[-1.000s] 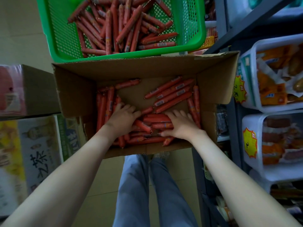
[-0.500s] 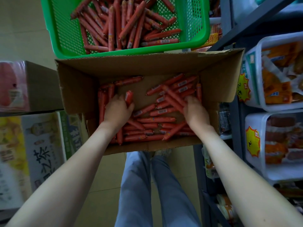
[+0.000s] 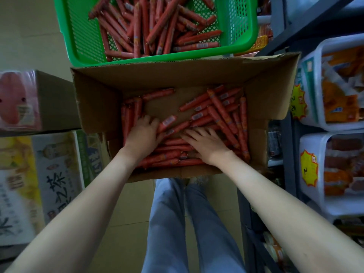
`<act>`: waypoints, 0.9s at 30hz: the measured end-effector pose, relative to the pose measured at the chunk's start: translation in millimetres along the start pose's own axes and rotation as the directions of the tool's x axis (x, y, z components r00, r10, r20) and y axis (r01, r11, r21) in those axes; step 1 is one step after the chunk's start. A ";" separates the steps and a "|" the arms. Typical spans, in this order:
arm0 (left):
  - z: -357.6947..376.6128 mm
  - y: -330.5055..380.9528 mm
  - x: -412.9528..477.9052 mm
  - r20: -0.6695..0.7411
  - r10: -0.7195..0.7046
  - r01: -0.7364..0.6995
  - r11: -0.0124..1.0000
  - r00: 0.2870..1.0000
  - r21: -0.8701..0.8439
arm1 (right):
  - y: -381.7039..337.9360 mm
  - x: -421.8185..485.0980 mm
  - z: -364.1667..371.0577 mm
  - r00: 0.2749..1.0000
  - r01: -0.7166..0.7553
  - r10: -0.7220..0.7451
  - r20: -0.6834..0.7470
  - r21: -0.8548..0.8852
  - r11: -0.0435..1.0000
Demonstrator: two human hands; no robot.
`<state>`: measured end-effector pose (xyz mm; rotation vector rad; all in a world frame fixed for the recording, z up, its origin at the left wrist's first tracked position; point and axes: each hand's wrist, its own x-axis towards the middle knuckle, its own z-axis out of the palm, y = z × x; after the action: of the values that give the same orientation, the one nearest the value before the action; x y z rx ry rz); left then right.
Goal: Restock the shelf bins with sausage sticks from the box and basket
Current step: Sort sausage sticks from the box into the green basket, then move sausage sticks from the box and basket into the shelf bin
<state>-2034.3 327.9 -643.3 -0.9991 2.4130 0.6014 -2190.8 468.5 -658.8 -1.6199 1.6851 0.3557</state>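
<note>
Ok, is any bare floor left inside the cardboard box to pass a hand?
One bare patch of the brown cardboard box floor, far middle: bordered by the left stack of red sausage sticks, one stick along the far wall and the right pile. The near half, under the left hand and right hand, is crowded. So is the green plastic basket.

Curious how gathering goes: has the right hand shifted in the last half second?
Yes. The right hand slid leftward, away from the right wall of the box.

Red sausage sticks [image 3: 220, 109] were scattered inside an open cardboard box [image 3: 177, 77] at frame centre; more were heaped in a green basket [image 3: 78, 32] above. White shelf bins [image 3: 338, 41] were stacked at right.
</note>
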 end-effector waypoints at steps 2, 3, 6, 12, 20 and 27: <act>8.1 -4.3 -2.1 0.130 0.061 -0.078 0.988 0.990 0.132 | 2.0 0.6 3.0 0.999 -0.028 0.027 -0.041 -0.014 1.000; 10.0 -5.1 -2.4 0.149 0.056 -0.081 0.983 0.987 0.168 | 2.4 0.4 1.7 0.997 -0.042 0.041 -0.070 -0.008 0.999; 12.2 -1.6 -1.3 0.092 -0.016 0.003 0.991 0.996 0.133 | 9.5 -3.9 -4.0 0.961 -0.185 0.202 -0.188 0.103 0.977; 14.5 13.3 8.1 0.050 -0.114 0.110 0.991 0.992 0.070 | 36.7 -13.7 -14.7 0.724 -0.454 0.581 -0.372 0.377 0.807; 18.3 28.6 27.2 0.176 -0.109 0.093 0.991 0.978 0.096 | 52.4 -5.6 -14.3 0.759 -0.536 0.651 0.006 0.574 0.620; 10.8 25.2 28.8 0.217 -0.032 0.017 0.997 0.976 0.074 | 32.5 -10.3 9.6 0.816 -0.439 0.573 -0.078 0.562 0.701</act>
<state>-2068.4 334.6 -662.6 -0.8832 2.2107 0.5790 -2219.2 487.5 -667.9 -0.7899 2.1864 -0.0630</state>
